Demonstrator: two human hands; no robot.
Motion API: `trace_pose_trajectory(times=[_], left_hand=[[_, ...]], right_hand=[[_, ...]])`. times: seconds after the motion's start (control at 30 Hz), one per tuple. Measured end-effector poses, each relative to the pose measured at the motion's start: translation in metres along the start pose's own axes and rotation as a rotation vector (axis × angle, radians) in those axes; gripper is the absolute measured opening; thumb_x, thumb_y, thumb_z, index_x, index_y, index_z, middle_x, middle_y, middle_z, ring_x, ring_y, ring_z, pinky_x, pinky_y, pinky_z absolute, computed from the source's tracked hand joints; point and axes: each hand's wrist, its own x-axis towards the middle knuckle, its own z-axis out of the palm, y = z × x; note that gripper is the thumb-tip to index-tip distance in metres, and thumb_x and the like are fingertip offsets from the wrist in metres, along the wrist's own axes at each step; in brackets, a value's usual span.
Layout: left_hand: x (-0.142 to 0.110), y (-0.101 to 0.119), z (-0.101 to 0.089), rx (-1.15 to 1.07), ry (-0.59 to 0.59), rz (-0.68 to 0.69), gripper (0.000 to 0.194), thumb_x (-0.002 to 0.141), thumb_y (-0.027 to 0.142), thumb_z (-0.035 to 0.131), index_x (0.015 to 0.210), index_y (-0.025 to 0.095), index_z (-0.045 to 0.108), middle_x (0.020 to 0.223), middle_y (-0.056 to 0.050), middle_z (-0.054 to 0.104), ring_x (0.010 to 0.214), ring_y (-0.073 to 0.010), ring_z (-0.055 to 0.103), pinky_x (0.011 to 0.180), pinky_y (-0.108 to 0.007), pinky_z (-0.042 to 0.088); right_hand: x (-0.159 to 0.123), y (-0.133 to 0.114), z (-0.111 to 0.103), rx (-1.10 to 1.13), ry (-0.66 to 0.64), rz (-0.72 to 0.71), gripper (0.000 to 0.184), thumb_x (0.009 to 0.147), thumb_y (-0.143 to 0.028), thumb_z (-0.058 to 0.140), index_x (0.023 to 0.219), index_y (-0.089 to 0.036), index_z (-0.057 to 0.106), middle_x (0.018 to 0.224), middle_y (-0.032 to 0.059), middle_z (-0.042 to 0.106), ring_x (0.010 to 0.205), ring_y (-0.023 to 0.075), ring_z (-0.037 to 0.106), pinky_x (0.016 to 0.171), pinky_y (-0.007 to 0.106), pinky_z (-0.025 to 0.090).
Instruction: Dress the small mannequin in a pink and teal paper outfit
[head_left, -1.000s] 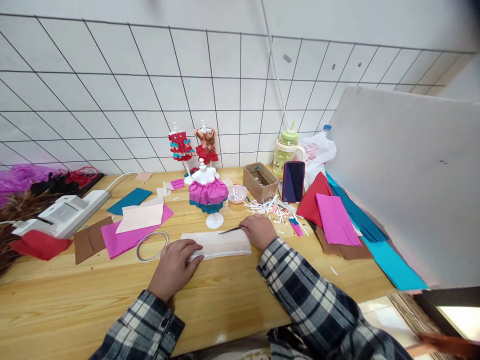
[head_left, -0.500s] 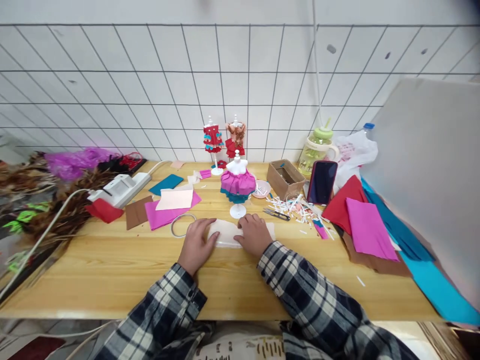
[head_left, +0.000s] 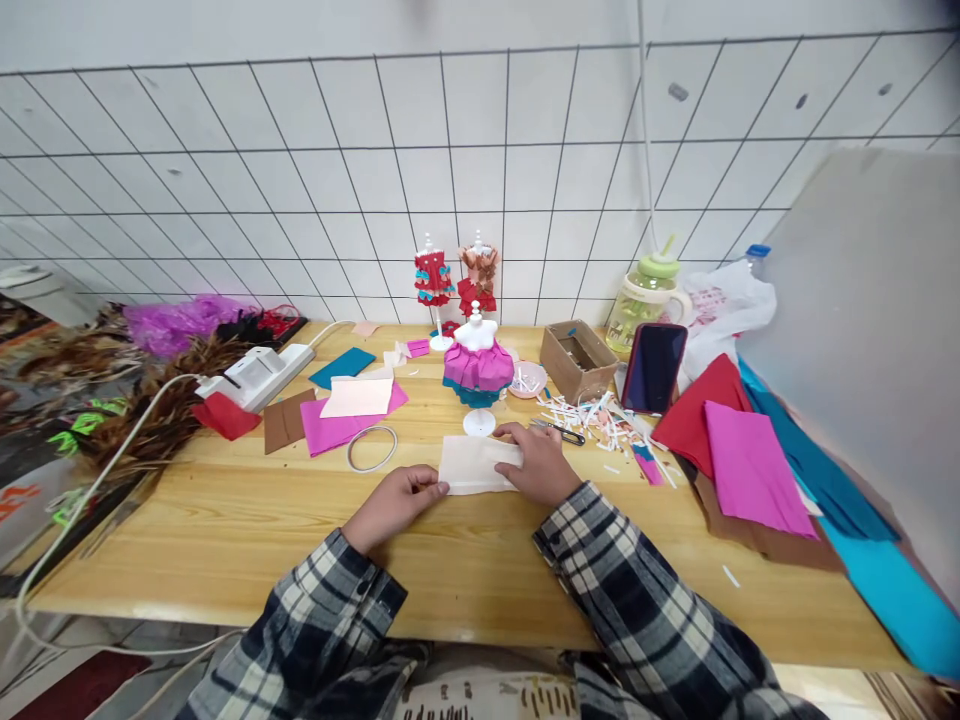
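Observation:
A folded pale cream sheet that looks like crepe paper [head_left: 471, 464] lies flat on the wooden table in front of me. My left hand [head_left: 397, 505] is closed, pinching its lower left corner between thumb and fingers. Over the right end of the sheet rests my right hand [head_left: 541, 463], thumb and index finger apart, the thumb on the paper. That right end is hidden under the hand. Just beyond the sheet stands a small white dress form [head_left: 475, 332] wearing a magenta and teal ruffled skirt [head_left: 478, 368]. Thread snips [head_left: 559, 432] lie behind my right hand.
To the left are a silver ring [head_left: 372, 449], colored paper sheets [head_left: 319, 430] and a power strip [head_left: 259, 375]. Two dressed forms [head_left: 433, 280] stand behind. On the right are paper scraps [head_left: 600, 415], a cardboard box [head_left: 577, 362], a phone [head_left: 654, 368], a bottle [head_left: 641, 300] and more sheets [head_left: 757, 465].
My left hand has slid down and left to the sheet's lower left corner, uncovering its left part. My right hand has shifted slightly right. The camera view has turned a little.

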Motion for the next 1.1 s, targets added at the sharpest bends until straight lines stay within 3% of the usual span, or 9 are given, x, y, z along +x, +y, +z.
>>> trace_pose_trajectory(times=[0.1,0.2,0.23,0.33,0.53,0.73,1.1], left_hand=[[0.001,-0.004,0.003,-0.052,0.078,-0.037,0.04,0.079,0.054,0.061,0.07,0.015,0.065,0.065,0.001,0.061,0.062,-0.0139,0.054,0.06,-0.025,0.043],[0.008,-0.002,0.01,-0.16,0.107,-0.044,0.038,0.077,0.053,0.063,0.077,0.015,0.069,0.071,-0.001,0.067,0.068,-0.0167,0.06,0.068,-0.028,0.047],[0.012,0.0,0.012,-0.183,0.093,-0.02,0.037,0.077,0.052,0.064,0.079,0.015,0.07,0.075,-0.002,0.069,0.073,-0.0183,0.062,0.072,-0.029,0.048],[0.027,0.013,0.016,-0.189,0.023,0.079,0.034,0.079,0.05,0.064,0.084,0.018,0.074,0.084,-0.004,0.073,0.085,-0.0221,0.065,0.085,-0.033,0.049],[0.058,0.019,0.017,-0.094,-0.083,0.253,0.03,0.082,0.046,0.062,0.092,0.02,0.076,0.101,-0.006,0.074,0.098,-0.0236,0.066,0.093,-0.035,0.048],[0.062,0.004,0.028,0.021,0.073,0.338,0.025,0.087,0.038,0.058,0.093,0.021,0.075,0.097,-0.006,0.075,0.09,-0.0207,0.067,0.087,-0.033,0.051],[0.05,0.007,0.033,0.284,0.223,0.495,0.021,0.087,0.032,0.056,0.087,0.021,0.073,0.092,-0.006,0.073,0.088,-0.0198,0.065,0.084,-0.034,0.052]], right_hand=[[-0.004,-0.005,-0.001,-0.084,0.151,-0.059,0.05,0.076,-0.038,0.073,0.122,-0.026,0.058,0.113,0.0077,0.064,0.108,0.0278,0.05,0.099,0.046,0.023],[-0.009,-0.017,0.002,-0.118,0.283,-0.197,0.029,0.087,-0.04,0.061,0.113,-0.026,0.066,0.109,0.0072,0.065,0.105,0.0255,0.05,0.096,0.042,0.027],[-0.01,-0.02,0.004,-0.106,0.277,-0.252,0.022,0.091,-0.038,0.056,0.104,-0.026,0.069,0.102,0.0061,0.066,0.1,0.0235,0.051,0.092,0.039,0.03],[-0.01,-0.025,0.01,-0.086,0.233,-0.32,0.024,0.095,-0.035,0.05,0.092,-0.025,0.071,0.086,0.0052,0.067,0.087,0.0209,0.052,0.081,0.035,0.035],[-0.004,-0.01,0.011,-0.093,0.341,-0.236,0.021,0.095,-0.032,0.052,0.091,-0.025,0.072,0.084,0.0045,0.068,0.086,0.02,0.053,0.081,0.035,0.036],[-0.004,-0.013,0.013,-0.14,0.32,-0.258,0.022,0.095,-0.033,0.051,0.096,-0.026,0.071,0.09,0.0048,0.069,0.088,0.02,0.053,0.081,0.034,0.036],[-0.005,-0.018,0.013,-0.222,0.258,-0.233,0.021,0.094,-0.032,0.052,0.092,-0.025,0.072,0.088,0.0044,0.07,0.086,0.0197,0.056,0.077,0.034,0.035]])
